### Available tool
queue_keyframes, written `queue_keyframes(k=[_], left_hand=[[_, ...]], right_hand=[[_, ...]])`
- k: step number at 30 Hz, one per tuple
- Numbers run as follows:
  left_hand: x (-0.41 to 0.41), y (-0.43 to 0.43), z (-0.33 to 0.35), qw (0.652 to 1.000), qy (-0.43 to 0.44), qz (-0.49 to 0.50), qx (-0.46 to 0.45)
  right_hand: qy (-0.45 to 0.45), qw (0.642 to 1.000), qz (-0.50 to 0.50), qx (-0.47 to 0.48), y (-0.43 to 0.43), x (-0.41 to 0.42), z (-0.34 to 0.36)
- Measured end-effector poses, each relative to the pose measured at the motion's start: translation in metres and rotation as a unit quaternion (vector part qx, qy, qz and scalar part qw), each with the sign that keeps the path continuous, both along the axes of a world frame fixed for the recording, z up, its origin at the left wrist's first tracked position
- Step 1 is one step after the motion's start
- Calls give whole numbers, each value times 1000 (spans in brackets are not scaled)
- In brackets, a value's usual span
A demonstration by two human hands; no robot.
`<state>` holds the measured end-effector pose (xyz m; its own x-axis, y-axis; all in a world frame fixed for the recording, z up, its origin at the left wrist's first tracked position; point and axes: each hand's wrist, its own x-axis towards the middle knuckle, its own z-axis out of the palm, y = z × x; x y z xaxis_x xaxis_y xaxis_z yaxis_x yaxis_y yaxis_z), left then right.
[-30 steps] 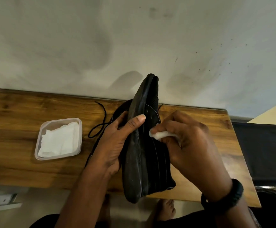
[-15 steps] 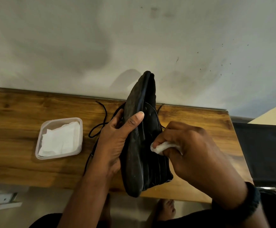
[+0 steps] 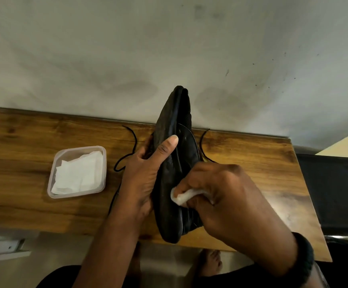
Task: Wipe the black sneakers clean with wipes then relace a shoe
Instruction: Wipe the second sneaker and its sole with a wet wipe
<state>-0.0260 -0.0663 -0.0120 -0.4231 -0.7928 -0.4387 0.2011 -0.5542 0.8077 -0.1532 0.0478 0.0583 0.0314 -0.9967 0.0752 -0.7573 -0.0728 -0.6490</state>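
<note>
A black sneaker (image 3: 174, 163) stands on edge above the wooden table (image 3: 23, 183), toe pointing away toward the wall. My left hand (image 3: 142, 175) grips it from the left, thumb laid across the sole. My right hand (image 3: 221, 194) pinches a crumpled white wipe (image 3: 181, 196) and presses it against the sneaker near the heel end. A black lace (image 3: 131, 146) trails on the table behind my left hand; another lace end (image 3: 203, 142) shows right of the shoe. A second sneaker is not visible.
A clear plastic tub (image 3: 52, 181) holding folded white wipes (image 3: 77, 173) sits on the table left of my hands. The wall runs along the table's far edge. A dark chair (image 3: 335, 194) stands at the right. Bare feet (image 3: 210, 262) show below the table's near edge.
My right hand has slid the wipe down the sneaker from its middle toward the heel end. My left hand keeps its grip, with the shoe shifted slightly.
</note>
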Motion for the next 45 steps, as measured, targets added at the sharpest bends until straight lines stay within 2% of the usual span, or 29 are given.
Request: queue_keyframes(k=[3,7,9,17,24,28,33,36,40,45], left_hand=[[-1,-1,-4,1000,9,20,12],[1,-2,-1,999,27,-2,24],[2,-2,0,999,26,1,26],[1,-2,-10,996,59,20,63],[3,-4,-12,995,79,23,61],[5,-6,-13,995,65,51,54],[5,-2,-9,991,105,69,55],[4,-1,-6,986,142,68,53],[4,0,-6,987,134,80,36],[5,-1,-5,989,88,115,28]], right_hand=[[4,999,36,32,5,-7,8],[-26,998,-37,-39,1,-2,7],[-13,998,-41,-46,-1,3,6],[-4,999,47,-4,9,-9,18],[-30,995,-49,-84,3,2,16],[-16,998,-11,-60,2,8,12],[-11,999,47,-16,10,-10,19],[-31,998,27,-47,12,-15,22],[-72,986,-55,-140,8,-3,24],[-6,990,-41,-134,-1,18,10]])
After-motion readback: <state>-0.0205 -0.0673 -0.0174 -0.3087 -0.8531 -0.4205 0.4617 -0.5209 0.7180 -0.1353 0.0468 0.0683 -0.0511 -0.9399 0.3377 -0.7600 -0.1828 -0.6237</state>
